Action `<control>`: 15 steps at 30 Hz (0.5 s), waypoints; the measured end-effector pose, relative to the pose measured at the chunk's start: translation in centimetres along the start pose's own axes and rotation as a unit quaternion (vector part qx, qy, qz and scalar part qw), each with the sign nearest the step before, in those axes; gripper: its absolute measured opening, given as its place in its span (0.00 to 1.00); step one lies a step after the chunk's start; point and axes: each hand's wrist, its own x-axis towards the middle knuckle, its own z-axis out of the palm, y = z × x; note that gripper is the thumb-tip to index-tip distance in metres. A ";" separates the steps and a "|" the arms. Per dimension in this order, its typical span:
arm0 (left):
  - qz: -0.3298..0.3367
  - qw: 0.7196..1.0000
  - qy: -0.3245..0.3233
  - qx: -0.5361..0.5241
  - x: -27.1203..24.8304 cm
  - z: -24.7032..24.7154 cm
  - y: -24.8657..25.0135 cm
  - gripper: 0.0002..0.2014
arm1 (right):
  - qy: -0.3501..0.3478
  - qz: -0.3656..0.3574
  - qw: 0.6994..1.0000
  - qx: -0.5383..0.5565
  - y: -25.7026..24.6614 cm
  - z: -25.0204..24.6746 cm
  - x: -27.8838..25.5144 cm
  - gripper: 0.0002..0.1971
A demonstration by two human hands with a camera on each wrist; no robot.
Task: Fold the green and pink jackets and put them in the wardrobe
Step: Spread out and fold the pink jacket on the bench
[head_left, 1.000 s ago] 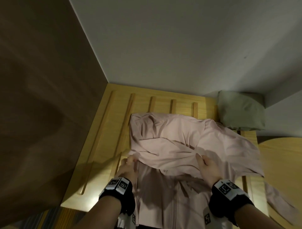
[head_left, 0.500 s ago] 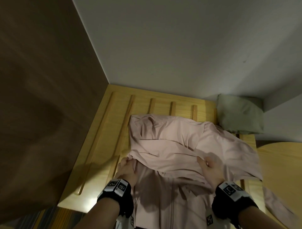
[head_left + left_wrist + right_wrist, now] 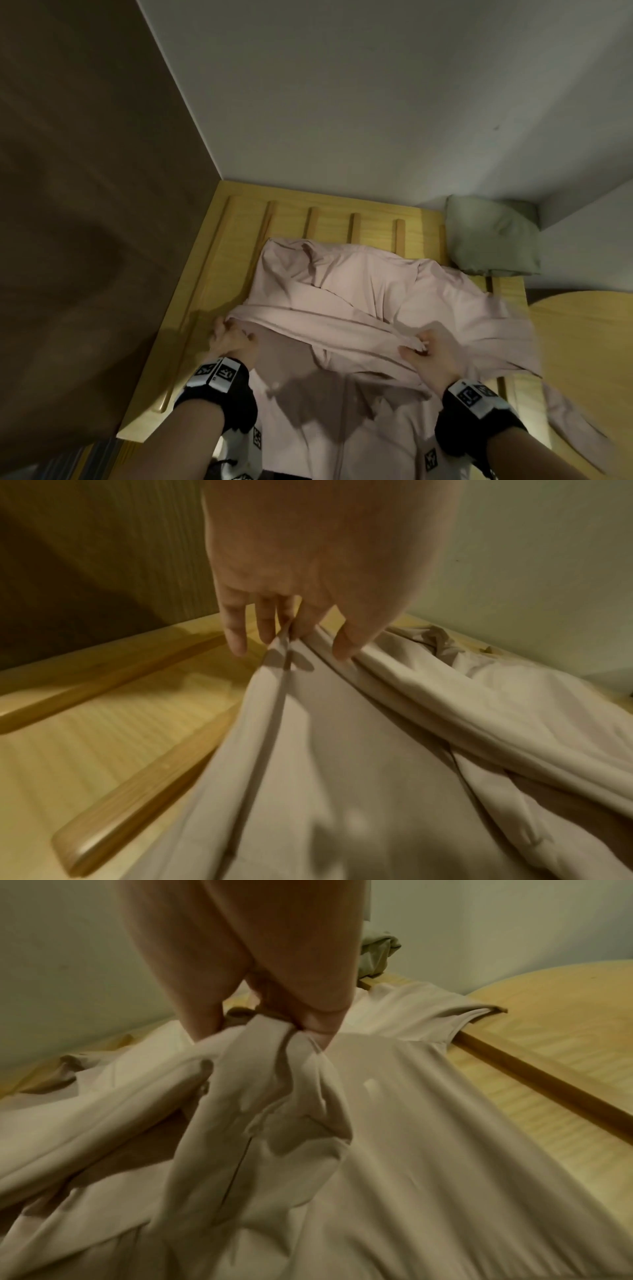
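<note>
The pink jacket (image 3: 359, 294) lies spread on a slatted wooden bed frame (image 3: 212, 274), zipper side up. My left hand (image 3: 227, 337) pinches the left end of a raised fold of the jacket (image 3: 308, 723). My right hand (image 3: 423, 354) grips a bunched part of the same fold (image 3: 274, 1053) on the right, and the fold hangs lifted between both hands. One sleeve (image 3: 568, 418) trails off to the lower right. A folded green garment (image 3: 493, 236) sits in the far right corner against the wall. The wardrobe's inside is not in view.
A dark brown wooden panel (image 3: 85, 205) stands along the left of the bed. A grey wall (image 3: 342, 102) closes the far side. A rounded light-wood surface (image 3: 582, 342) adjoins the bed at right. Bare slats (image 3: 120, 750) show to the left of the jacket.
Both hands have pulled the lifted fold of the pink jacket toward me, and my right hand has closed more tightly on the cloth. The green garment has not moved.
</note>
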 end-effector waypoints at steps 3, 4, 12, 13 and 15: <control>-0.009 0.998 -0.060 0.001 0.3 0.1 -0.5 0.28 | -0.057 0.004 0.990 -0.132 1.5 0.1 0.5 0.12; -0.003 0.998 -0.066 0.003 0.2 0.2 -0.5 0.28 | -0.089 0.022 0.989 -0.119 2.2 0.2 0.6 0.14; 0.220 0.970 -0.030 -0.104 -3.2 1.6 1.4 0.36 | -0.227 -0.008 0.974 0.007 4.1 0.4 -1.3 0.13; 0.221 0.968 -0.096 -0.076 -3.6 1.9 1.9 0.37 | -0.192 -0.025 0.977 -0.087 4.0 0.4 -1.3 0.10; 0.224 0.960 -0.168 0.007 -3.9 2.7 2.4 0.36 | -0.133 -0.022 0.979 -0.152 4.0 0.1 -1.3 0.11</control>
